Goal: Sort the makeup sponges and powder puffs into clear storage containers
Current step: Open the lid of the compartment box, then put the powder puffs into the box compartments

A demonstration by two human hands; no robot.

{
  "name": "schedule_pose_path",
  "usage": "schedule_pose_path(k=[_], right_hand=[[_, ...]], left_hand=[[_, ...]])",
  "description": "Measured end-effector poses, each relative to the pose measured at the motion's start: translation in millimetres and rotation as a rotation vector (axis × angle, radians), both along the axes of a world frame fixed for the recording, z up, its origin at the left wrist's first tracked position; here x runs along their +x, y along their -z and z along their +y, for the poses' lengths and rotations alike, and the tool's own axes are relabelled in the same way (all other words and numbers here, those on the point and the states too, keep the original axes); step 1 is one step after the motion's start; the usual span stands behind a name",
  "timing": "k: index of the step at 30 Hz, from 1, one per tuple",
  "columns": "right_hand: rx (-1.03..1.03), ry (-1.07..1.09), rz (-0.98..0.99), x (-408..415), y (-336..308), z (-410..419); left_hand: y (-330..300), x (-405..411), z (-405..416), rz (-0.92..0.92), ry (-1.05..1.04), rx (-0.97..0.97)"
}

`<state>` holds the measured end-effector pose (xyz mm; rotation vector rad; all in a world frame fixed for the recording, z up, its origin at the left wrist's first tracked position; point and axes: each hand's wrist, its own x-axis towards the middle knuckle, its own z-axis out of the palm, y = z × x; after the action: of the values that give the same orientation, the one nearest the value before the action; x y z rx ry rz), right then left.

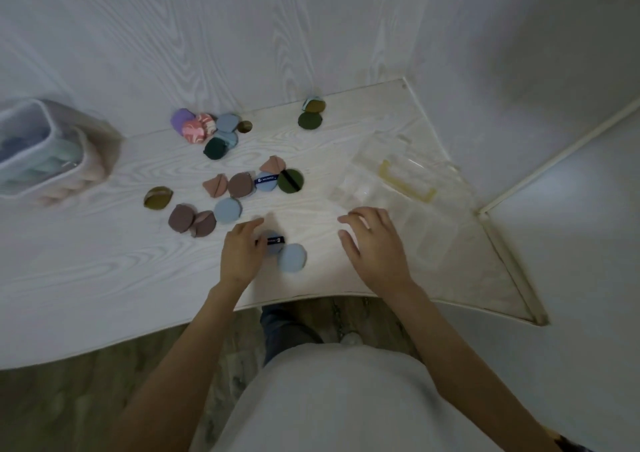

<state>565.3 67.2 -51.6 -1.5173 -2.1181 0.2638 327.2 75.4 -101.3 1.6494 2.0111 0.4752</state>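
**Puffs scattered on surface, hands low over the near edge**

Puffs are spread across the white wood-grain surface (104, 271). Left hand (240, 257) is laid against a blue puff with a dark band (273, 242); fingers are roughly straight, and a grip cannot be confirmed. A plain light blue puff (292, 257) sits just right of it, touching. Right hand (375, 244) is held with fingers spread and relaxed, nothing gripped, its fingertips at the near edge of a clear lidded container (391, 188) with a yellowish handle (408, 181).

Mid-surface cluster: pink wedge puffs (214, 185), a brown puff (240, 184), a banded blue puff (266, 181), an olive puff with a black strap (290, 181), another light blue puff (227, 210), two mauve puffs (192, 221), and an olive-and-tan puff (158, 198) set apart to the left.

Far cluster by the wall: a purple puff (181, 121), a pink marbled sponge (195, 131), blue puffs (227, 122) and a dark green puff (214, 147). Two olive puffs (310, 114) are seen farther right.

A second clear container (45, 150) stands at the far left, already stacked with pastel puffs.
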Motion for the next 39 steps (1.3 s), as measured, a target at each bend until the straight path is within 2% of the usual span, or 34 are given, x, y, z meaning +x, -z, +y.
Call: schedule_pose_path(k=[2, 4, 7, 9, 13, 17, 22, 25, 28, 33, 39], right_hand=[[-0.142, -0.111, -0.011, -27.1, 9.4, 4.2], [-0.288, -0.176, -0.078, -52.6, 23.3, 8.1], [-0.421, -0.187, -0.298, -82.5, 40.5, 15.6], [-0.495, -0.158, -0.331, -91.0, 47.3, 18.6], [-0.565, -0.129, -0.157, -86.5, 54.6, 24.0], [-0.531, -0.077, 0.124, -59.6, 31.7, 36.8], [-0.32, 0.168, 0.482, -10.8, -18.1, 55.0], [-0.268, 0.299, 0.656, 9.6, -28.8, 64.1], [-0.251, 0.345, 0.672, 21.4, -30.2, 71.3], [-0.215, 0.304, 0.593, 32.6, -30.3, 79.8], [-0.219, 0.142, 0.401, 39.3, -22.8, 94.0]], left_hand=[[6.8, -9.9, -2.7, 0.068, 0.029, -0.081], [4.9, -11.9, -3.5, 0.035, -0.05, -0.148], [2.0, -11.1, -2.1, -0.012, -0.072, -0.137], [2.0, -10.0, 0.4, -0.01, -0.033, -0.133], [8.2, -14.6, 6.3, -0.068, -0.055, -0.167], [1.8, -22.9, 13.9, -0.19, -0.005, -0.205], [-41.2, -7.9, 50.5, -0.518, 0.093, -0.006], [-63.5, 30.1, 83.2, -0.601, 0.075, 0.129], [-64.9, 66.9, 100.9, -0.524, 0.139, 0.115], [-36.4, 91.8, 110.6, -0.159, 0.186, 0.124], [-19.6, 102.3, 112.0, -0.096, 0.185, 0.161]])
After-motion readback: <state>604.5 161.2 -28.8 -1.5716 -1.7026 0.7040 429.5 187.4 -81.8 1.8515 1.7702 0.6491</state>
